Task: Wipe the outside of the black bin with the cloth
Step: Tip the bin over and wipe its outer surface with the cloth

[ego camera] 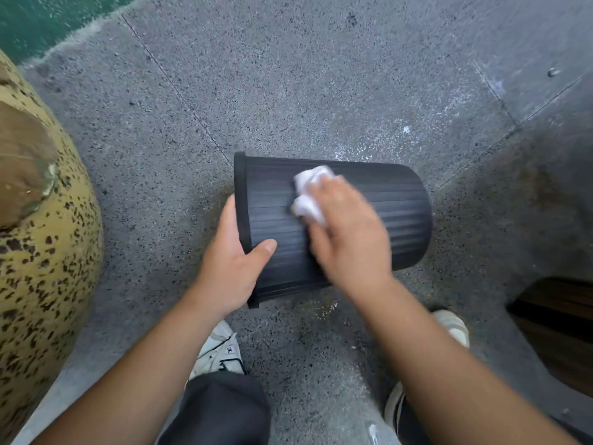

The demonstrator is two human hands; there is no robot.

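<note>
The black ribbed bin lies tipped on its side above the speckled floor, with its rim to the left and its base to the right. My left hand grips the rim, thumb on the outer wall. My right hand presses a crumpled white cloth against the bin's upper side near the middle. The right hand is blurred. Most of the cloth is hidden under my fingers.
A large yellowish spotted round object fills the left edge. My shoes stand below the bin on the grey speckled floor. A dark wooden surface sits at the right. Green ground shows at the top left.
</note>
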